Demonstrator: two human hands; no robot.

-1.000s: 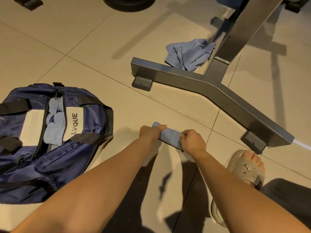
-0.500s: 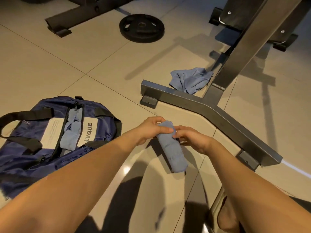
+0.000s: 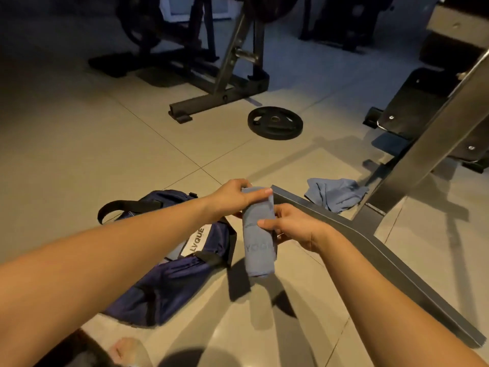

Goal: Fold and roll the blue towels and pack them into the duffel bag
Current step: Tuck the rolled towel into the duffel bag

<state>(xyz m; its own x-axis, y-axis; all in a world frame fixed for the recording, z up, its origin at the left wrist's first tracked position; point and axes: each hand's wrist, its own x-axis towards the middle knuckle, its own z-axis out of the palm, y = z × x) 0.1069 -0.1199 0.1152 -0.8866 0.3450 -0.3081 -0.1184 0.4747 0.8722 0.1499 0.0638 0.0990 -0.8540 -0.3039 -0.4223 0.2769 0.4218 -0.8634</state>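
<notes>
A rolled blue towel (image 3: 258, 247) hangs upright in the air in front of me. My left hand (image 3: 232, 196) pinches its top end. My right hand (image 3: 289, 226) grips its side from the right. The navy duffel bag (image 3: 174, 276) lies on the floor tiles below and left of the roll, and my left forearm hides its opening. A second blue towel (image 3: 334, 194) lies crumpled on the floor behind the bench's grey base bar (image 3: 370, 239).
The bench's slanted steel post (image 3: 434, 149) rises at the right. A black weight plate (image 3: 275, 123) lies flat on the floor farther out. A dark rack frame (image 3: 219, 96) stands behind it. My foot (image 3: 124, 350) shows at the bottom left.
The rolled towel has come up off the floor and now hangs vertical between both hands. My view has tilted up, so the bag has slid lower and under my left arm.
</notes>
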